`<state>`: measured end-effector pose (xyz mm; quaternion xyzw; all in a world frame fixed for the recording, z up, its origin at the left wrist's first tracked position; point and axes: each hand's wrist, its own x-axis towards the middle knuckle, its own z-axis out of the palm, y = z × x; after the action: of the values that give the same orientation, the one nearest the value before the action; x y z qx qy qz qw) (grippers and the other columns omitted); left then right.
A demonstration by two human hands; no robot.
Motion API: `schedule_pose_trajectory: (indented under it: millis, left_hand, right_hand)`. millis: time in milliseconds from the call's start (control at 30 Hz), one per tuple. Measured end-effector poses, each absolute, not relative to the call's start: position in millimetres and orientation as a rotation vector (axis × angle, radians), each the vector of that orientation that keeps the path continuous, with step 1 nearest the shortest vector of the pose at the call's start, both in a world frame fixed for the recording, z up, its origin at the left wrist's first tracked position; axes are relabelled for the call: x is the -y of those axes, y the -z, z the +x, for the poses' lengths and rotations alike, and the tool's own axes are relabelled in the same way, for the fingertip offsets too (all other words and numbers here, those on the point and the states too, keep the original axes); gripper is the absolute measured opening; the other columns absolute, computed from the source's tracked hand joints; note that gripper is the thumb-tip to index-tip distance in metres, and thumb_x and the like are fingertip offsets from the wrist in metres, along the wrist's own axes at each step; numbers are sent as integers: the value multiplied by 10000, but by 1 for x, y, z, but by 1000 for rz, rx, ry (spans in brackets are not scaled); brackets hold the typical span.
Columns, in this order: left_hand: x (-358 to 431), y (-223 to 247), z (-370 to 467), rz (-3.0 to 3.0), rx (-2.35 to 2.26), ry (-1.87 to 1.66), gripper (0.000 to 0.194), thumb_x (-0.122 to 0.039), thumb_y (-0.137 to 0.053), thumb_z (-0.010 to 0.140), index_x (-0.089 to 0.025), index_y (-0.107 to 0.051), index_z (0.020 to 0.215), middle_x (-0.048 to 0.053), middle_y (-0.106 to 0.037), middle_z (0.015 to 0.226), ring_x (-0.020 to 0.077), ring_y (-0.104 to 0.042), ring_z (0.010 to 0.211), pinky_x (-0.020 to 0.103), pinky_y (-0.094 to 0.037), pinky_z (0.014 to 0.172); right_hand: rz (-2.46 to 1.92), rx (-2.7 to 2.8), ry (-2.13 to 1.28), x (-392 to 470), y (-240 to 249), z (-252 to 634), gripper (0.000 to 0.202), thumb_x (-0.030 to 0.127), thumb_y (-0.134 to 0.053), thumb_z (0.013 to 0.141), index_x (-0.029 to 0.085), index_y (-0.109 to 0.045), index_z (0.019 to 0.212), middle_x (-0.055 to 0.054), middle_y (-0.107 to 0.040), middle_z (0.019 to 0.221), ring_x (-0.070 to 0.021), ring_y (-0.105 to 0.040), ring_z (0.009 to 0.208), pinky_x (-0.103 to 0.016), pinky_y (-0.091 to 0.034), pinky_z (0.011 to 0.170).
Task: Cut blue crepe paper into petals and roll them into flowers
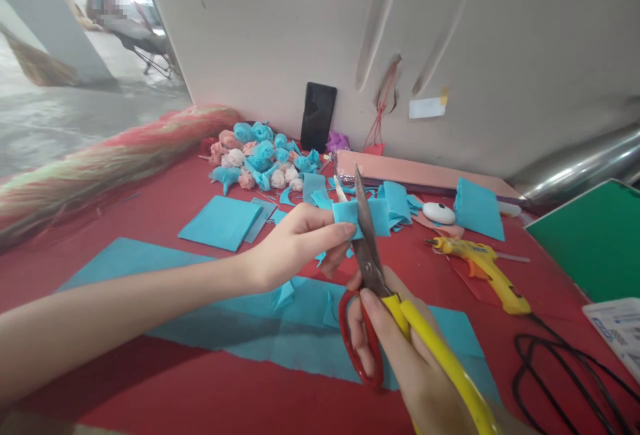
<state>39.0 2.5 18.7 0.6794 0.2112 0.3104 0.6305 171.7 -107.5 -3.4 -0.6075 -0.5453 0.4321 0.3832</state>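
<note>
My left hand (310, 241) pinches a small folded strip of blue crepe paper (346, 213) between thumb and fingers. In my right hand (395, 341) is a pair of scissors (371, 268) with one red and one yellow handle. Their blades are parted around the paper strip, pointing away from me. Underneath, a long sheet of blue paper (305, 335) lies across the red table, with small scraps (284, 295) on it. A folded blue square (220, 221) lies left of my left hand.
Blue, pink and white paper flowers (265, 155) are heaped at the back, beside a leaning black phone (319, 115). On the right lie a yellow glue gun (483, 265) with a black cord (565, 368), a white oval object (439, 213) and a green board (595, 241).
</note>
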Motion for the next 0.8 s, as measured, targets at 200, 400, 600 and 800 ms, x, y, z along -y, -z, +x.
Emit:
schedule_pose_trajectory:
  millis: [200,400,600,800]
  left_hand:
    - [-2,-14,43,1554,-547,-705,382,-280,-456,830,-140,-485,476,-12,-512,453,82,-481,464,215,-394,511]
    - [-5,-13,44,1533,-577,-694,377,-277,-465,820,-142,-465,469,-17,-496,435,81,-470,445,221,-374,497]
    - [-5,-12,46,1467,-506,-563,406,-244,-457,821,-142,-411,431,-17,-442,423,123,-550,512,246,-407,553]
    - [-8,-9,46,1499,-564,-540,403,-264,-460,822,-135,-445,440,-11,-463,429,97,-483,471,250,-406,559]
  right_hand:
    - [-1562,1358,-1057,105,-1,168,308,465,-339,909,194,-440,802,88,-357,389,-71,-380,298,-154,-321,333]
    - [-1360,1268,-1452,99,21,174,274,417,-373,858,174,-470,777,58,-446,481,-69,-411,322,-173,-366,349]
    - [-1354,1210,-1443,97,27,176,279,417,-371,857,185,-469,734,42,-483,493,-95,-476,399,-189,-409,399]
    - [-1568,1257,-1316,96,7,171,384,499,-351,886,192,-413,664,80,-389,384,-64,-386,301,-150,-353,342]
